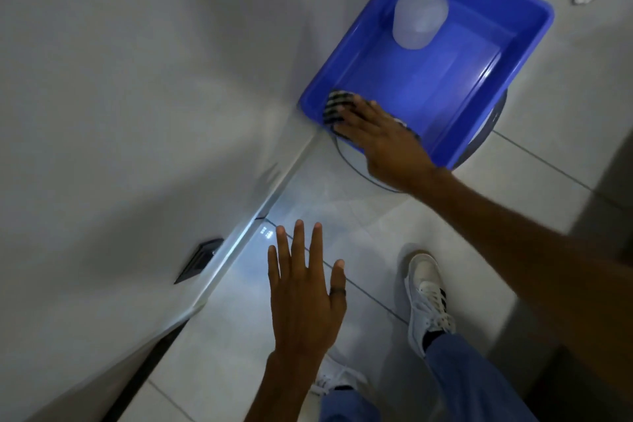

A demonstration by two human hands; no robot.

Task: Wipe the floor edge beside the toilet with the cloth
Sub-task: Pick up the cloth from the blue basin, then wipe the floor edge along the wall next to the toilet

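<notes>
While the right hand (380,140) lies flat, fingers pressed down on the black-and-white checked cloth (337,106) at the near corner of the blue rectangular plastic tub (527,44), the left hand (305,295) hovers empty with fingers spread over the pale tiled floor (376,243). The cloth sits up and to the right of that open hand, so the right hand, already touching it, is plainly the nearer one. The floor edge (270,202) (a bright seam where the tiles meet the white wall) runs diagonally from the tub's corner down toward the lower left, passing just beside the left hand. My judgement: the cloth has to come off the tub and travel along that diagonal. No toilet is visible
</notes>
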